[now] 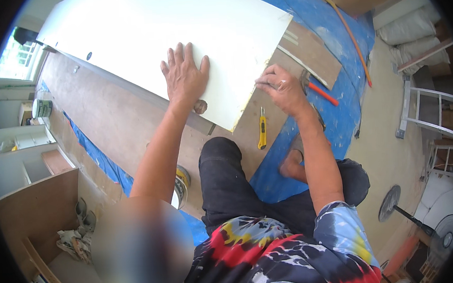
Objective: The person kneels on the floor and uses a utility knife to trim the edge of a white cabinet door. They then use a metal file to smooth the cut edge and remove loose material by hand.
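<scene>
I noted the white panel [132, 43] lying above the brown board [110, 104], the left hand [186, 79] spread unclenched on the panel's face, probably to steady it. The right hand [282, 89] was at the panel's right edge, fingers bunched for fine control, I judged, though I could not tell what they gripped. Just off that edge lay a yellow cutter [262, 131], presumably for ready reach.

We get a bright view — window [18, 60] and white panel [121, 31] nearly washed out, a round patch at lower left blurred — with straight edges bending toward the black rim.
</scene>
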The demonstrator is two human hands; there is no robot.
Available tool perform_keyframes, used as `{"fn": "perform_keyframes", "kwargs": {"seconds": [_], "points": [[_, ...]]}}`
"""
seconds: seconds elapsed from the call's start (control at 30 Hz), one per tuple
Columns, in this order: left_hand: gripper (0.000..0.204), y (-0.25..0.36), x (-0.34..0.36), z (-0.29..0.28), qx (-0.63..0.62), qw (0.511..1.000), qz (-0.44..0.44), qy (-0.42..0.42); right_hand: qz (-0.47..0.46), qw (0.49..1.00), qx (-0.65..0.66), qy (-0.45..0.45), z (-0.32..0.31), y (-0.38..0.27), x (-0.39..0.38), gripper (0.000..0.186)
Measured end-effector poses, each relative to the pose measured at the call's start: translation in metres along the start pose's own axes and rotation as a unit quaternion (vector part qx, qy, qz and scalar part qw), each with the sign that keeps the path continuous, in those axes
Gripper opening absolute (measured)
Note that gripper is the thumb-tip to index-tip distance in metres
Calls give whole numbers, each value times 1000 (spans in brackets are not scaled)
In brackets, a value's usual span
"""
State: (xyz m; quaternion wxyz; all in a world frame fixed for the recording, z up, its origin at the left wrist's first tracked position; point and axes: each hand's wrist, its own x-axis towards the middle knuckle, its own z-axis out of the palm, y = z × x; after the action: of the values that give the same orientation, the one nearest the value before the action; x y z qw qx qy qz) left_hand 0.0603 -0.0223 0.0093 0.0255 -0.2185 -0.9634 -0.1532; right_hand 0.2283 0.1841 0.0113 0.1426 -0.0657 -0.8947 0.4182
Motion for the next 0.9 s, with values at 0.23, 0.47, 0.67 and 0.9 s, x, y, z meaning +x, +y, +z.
{"fn": "perform_keyframes", "kwargs": {"seconds": [0.23,0.47,0.67,0.9], "points": [[68,1,0,-1,1,1000,-5,-4,-106,988,-100,-45,-3,1,10,9],[68,1,0,0,-1,1000,0,5,-117,974,-183,-60,-5,-9,34,8],[68,2,0,-1,9,1000,-10,-7,-46,984,-62,162,-42,-23,76,19],[67,3,-1,-4,3,1000,-14,-9,45,996,-47,66,-21,-29,15,18]]}}
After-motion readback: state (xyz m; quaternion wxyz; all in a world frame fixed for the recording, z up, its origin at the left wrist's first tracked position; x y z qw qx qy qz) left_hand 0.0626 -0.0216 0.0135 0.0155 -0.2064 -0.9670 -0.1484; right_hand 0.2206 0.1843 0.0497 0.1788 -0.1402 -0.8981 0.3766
